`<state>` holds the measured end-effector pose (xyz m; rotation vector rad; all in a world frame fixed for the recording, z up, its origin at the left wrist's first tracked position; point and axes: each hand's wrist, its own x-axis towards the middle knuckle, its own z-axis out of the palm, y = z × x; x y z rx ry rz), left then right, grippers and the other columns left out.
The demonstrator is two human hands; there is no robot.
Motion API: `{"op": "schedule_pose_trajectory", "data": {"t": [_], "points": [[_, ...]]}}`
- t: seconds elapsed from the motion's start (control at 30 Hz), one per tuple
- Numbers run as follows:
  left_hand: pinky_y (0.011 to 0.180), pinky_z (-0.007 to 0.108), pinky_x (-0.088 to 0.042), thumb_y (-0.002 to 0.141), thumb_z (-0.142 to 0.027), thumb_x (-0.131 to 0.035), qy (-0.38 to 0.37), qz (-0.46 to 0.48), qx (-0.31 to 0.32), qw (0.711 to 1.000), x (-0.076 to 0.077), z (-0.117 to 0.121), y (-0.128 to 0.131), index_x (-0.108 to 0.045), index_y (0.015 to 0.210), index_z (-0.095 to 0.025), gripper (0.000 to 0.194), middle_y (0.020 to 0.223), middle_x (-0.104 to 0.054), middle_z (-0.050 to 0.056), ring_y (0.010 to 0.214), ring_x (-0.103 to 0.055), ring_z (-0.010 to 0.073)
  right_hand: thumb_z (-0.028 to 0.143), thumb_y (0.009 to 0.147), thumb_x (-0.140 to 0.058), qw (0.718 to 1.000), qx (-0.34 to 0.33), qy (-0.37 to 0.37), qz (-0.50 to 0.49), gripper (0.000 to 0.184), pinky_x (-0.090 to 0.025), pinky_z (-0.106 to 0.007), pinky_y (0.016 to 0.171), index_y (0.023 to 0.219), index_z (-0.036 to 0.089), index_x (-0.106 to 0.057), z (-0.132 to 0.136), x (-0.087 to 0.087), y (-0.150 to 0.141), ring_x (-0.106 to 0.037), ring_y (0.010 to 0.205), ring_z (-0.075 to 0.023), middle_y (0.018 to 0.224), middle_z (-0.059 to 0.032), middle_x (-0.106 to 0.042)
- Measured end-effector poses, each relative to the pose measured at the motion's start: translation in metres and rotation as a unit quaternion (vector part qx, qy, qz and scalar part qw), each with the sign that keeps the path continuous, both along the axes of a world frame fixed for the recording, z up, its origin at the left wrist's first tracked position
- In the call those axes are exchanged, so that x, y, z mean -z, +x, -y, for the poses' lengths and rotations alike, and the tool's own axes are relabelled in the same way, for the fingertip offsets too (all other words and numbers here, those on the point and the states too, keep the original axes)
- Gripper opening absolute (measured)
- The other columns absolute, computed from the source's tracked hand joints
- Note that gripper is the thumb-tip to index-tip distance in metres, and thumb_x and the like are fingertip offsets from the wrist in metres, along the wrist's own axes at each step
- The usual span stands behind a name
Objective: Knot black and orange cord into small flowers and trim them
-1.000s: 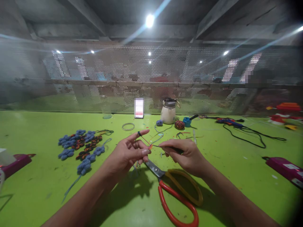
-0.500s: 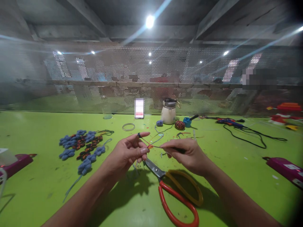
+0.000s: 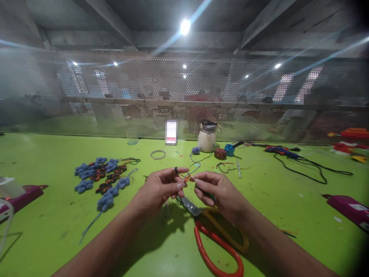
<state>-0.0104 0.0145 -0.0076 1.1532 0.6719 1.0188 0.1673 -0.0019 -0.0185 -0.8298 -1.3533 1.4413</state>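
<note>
My left hand [image 3: 164, 186] pinches a small orange and red piece of crochet [image 3: 187, 179] between thumb and fingers. Dark yarn is wound round its raised index finger. My right hand [image 3: 217, 188] grips a thin crochet hook [image 3: 190, 176], whose tip meets the crochet piece; most of its handle is hidden in the palm. Below both hands lie large scissors [image 3: 217, 248] with one red and one yellow handle. To the left rest blue crochet flowers [image 3: 105, 201] and dark orange-black crochet flowers [image 3: 104, 187]. A ball of multicoloured yarn [image 3: 220, 153] sits behind my right hand.
At the back stand a phone [image 3: 171, 132], a white jug [image 3: 206, 139] and a blue pot [image 3: 229, 149]. A ring [image 3: 158, 154] lies nearby. A glue gun [image 3: 285, 152] with a black cord is at right, purple power strips [image 3: 347, 207] at both sides. A perforated screen [image 3: 161, 92] borders the table.
My right hand has moved left and its wrist has turned, bringing the hook close against my left fingers. My left index finger has bent and lowered. The whole view has shifted slightly.
</note>
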Motion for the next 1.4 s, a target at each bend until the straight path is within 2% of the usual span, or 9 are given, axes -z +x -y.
{"op": "schedule_pose_trajectory", "data": {"t": [0.2,0.37,0.47,0.57,0.73,0.93,1.2,1.3,1.4], "points": [[0.051,0.021,-0.038,0.065,-0.012,-0.068,0.057,-0.043,-0.001,0.997,0.002,0.000,0.002,-0.054,0.118,-0.017,0.055,0.067,-0.055,-0.002,0.054,-0.054,0.0085,0.026,0.078,-0.057,0.995,0.049,0.037,0.075,0.032,-0.026,-0.019,0.039,0.107,0.014,-0.061,0.003,-0.004,-0.003,-0.034,0.039,-0.0043,0.054,0.0039,-0.051],[0.053,0.023,-0.039,0.070,-0.012,-0.062,0.121,-0.124,-0.007,0.985,0.005,0.002,0.007,-0.045,0.127,-0.018,0.060,0.067,-0.053,-0.002,0.055,-0.052,0.0100,0.017,0.075,-0.054,0.973,0.081,0.125,0.176,0.028,-0.029,-0.020,0.043,0.100,0.013,-0.067,0.003,-0.005,-0.003,-0.037,0.045,-0.0063,0.053,0.0035,-0.050],[0.058,0.024,-0.040,0.073,-0.012,-0.057,0.213,-0.179,-0.047,0.959,0.010,0.004,0.011,-0.052,0.123,-0.021,0.051,0.064,-0.052,-0.001,0.058,-0.049,0.0112,0.019,0.075,-0.054,0.982,0.085,0.072,0.156,0.030,-0.028,-0.020,0.042,0.103,0.013,-0.065,0.002,-0.001,-0.006,-0.038,0.043,-0.0063,0.052,0.0043,-0.049],[0.061,0.024,-0.040,0.074,-0.015,-0.058,0.279,-0.200,-0.105,0.933,0.013,0.005,0.012,-0.064,0.108,-0.021,0.035,0.066,-0.054,0.001,0.061,-0.049,0.0119,0.023,0.075,-0.056,0.995,0.087,-0.011,0.055,0.036,-0.027,-0.019,0.039,0.109,0.014,-0.060,0.001,0.004,-0.013,-0.036,0.039,-0.0051,0.051,0.0058,-0.048],[0.051,0.022,-0.038,0.068,-0.017,-0.066,0.099,-0.090,-0.056,0.989,0.010,0.001,0.011,-0.061,0.109,-0.018,0.041,0.065,-0.056,-0.001,0.056,-0.054,0.0114,0.026,0.073,-0.062,0.991,0.118,-0.027,-0.048,0.036,-0.028,-0.017,0.039,0.105,0.013,-0.061,0.004,0.009,-0.020,-0.038,0.039,-0.0038,0.055,0.0042,-0.052],[0.053,0.016,-0.038,0.065,-0.011,-0.069,-0.036,0.039,-0.024,0.998,0.004,0.001,0.006,-0.064,0.104,-0.019,0.040,0.067,-0.055,-0.002,0.056,-0.051,0.0050,0.026,0.073,-0.063,0.991,0.121,-0.005,-0.051,0.031,-0.026,-0.017,0.039,0.101,0.014,-0.064,0.006,0.007,-0.019,-0.038,0.039,-0.0031,0.055,0.0041,-0.053],[0.054,0.014,-0.040,0.066,-0.006,-0.065,-0.076,0.088,-0.023,0.993,0.000,0.003,0.003,-0.066,0.099,-0.015,0.034,0.071,-0.058,0.000,0.057,-0.052,0.0042,0.027,0.076,-0.059,0.989,0.119,0.082,0.008,0.027,-0.027,-0.019,0.039,0.099,0.013,-0.066,0.003,0.009,-0.015,-0.036,0.039,-0.0047,0.053,0.0038,-0.049],[0.057,0.017,-0.040,0.066,-0.007,-0.065,-0.051,0.062,-0.021,0.997,0.002,0.000,0.001,-0.067,0.097,-0.013,0.032,0.071,-0.060,0.002,0.058,-0.052,0.0059,0.022,0.079,-0.055,0.978,0.104,0.149,0.104,0.026,-0.028,-0.020,0.041,0.100,0.014,-0.067,0.001,0.005,-0.006,-0.035,0.043,-0.0059,0.054,0.0035,-0.046],[0.059,0.021,-0.039,0.065,-0.010,-0.067,-0.026,0.018,-0.015,0.999,0.003,-0.004,-0.002,-0.069,0.093,-0.011,0.028,0.069,-0.061,0.004,0.059,-0.052,0.0085,0.017,0.081,-0.049,0.943,0.073,0.236,0.225,0.026,-0.033,-0.022,0.048,0.100,0.017,-0.068,0.001,-0.003,0.007,-0.040,0.051,-0.0085,0.059,0.0011,-0.050]]}}
